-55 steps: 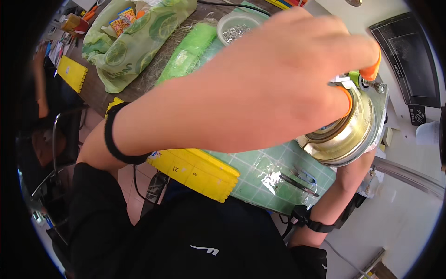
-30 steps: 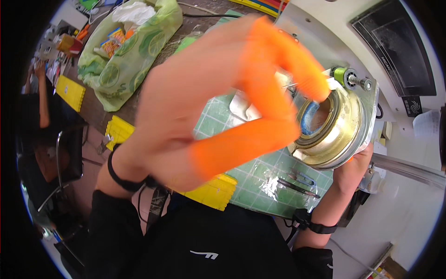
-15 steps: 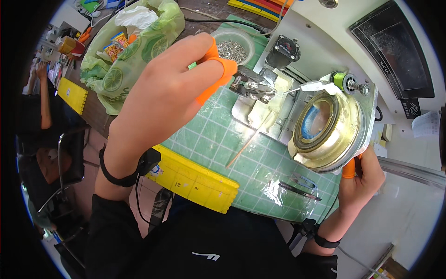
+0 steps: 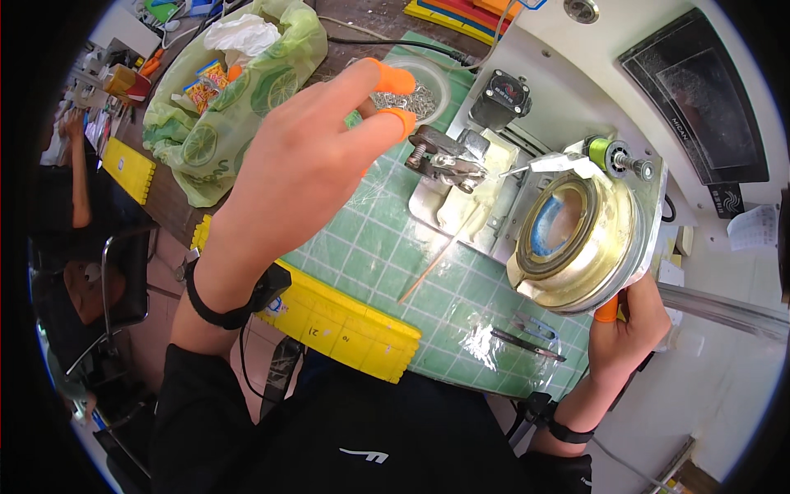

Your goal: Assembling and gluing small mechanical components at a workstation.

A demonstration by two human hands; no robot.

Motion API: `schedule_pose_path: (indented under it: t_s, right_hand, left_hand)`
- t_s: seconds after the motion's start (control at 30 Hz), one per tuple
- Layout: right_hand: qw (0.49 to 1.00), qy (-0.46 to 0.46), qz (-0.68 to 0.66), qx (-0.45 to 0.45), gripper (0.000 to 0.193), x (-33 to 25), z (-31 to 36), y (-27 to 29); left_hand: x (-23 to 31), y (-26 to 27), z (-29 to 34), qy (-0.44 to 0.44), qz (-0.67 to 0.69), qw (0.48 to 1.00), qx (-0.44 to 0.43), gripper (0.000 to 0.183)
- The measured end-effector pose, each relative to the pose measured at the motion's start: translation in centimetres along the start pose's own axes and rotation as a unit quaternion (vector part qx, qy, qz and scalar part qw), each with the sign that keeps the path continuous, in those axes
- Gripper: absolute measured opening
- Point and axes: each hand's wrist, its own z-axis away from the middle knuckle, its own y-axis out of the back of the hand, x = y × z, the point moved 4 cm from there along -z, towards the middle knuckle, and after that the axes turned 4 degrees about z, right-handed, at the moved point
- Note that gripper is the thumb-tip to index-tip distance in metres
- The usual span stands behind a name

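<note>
On the bench (image 4: 370, 11), a green-patterned plastic bag (image 4: 202, 152) is lying at ten o'clock from the left hand (image 4: 304, 156), with small bright packets showing inside. The left hand is hovering over a green gridded mat (image 4: 370, 247); its orange-covered finger and thumb are standing slightly parted, a narrow gap showing between them, while the other fingers are curling mostly out of sight. At six o'clock from that hand, a yellow strip (image 4: 346, 329) is running along the mat's near edge. A bowl (image 4: 444, 76) of small silvery pieces is sitting at two o'clock from it, and a metal clamp (image 4: 448, 165) at three, with a thin brownish stick (image 4: 432, 263) lying at six from the clamp. Dark tweezers (image 4: 527, 342) are lying at seven o'clock from the brass wheel (image 4: 605, 239). The wheel is standing on the machine at the right, its face tilting toward ten o'clock; its worn, shiny rings are surrounding a blue band (image 4: 541, 233) and a cloudy pale centre. A green spool (image 4: 607, 152) is sitting at one o'clock from it. At five, the right hand (image 4: 634, 329) is meeting the wheel's lower edge, fingers bending upward; their tips are hiding, so how tightly they are gripping I cannot tell.
</note>
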Motion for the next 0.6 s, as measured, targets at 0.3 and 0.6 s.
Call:
schedule_pose_path:
  t_s: [0.3, 0.6]
  right_hand:
    - [1.000, -0.008, 0.009, 0.022, 0.015, -0.5, -0.2, 0.8]
    - [1.000, 0.003, 0.023, 0.006, 0.015, -0.5, 0.4, 0.0]
  left_hand:
    - [0.0, 1.2, 0.5, -0.028, 0.014, 0.999, 0.006, 0.026]
    - [-1.1, -1.4, 2.1, 0.042, 0.073, 0.992, -0.097, 0.028]
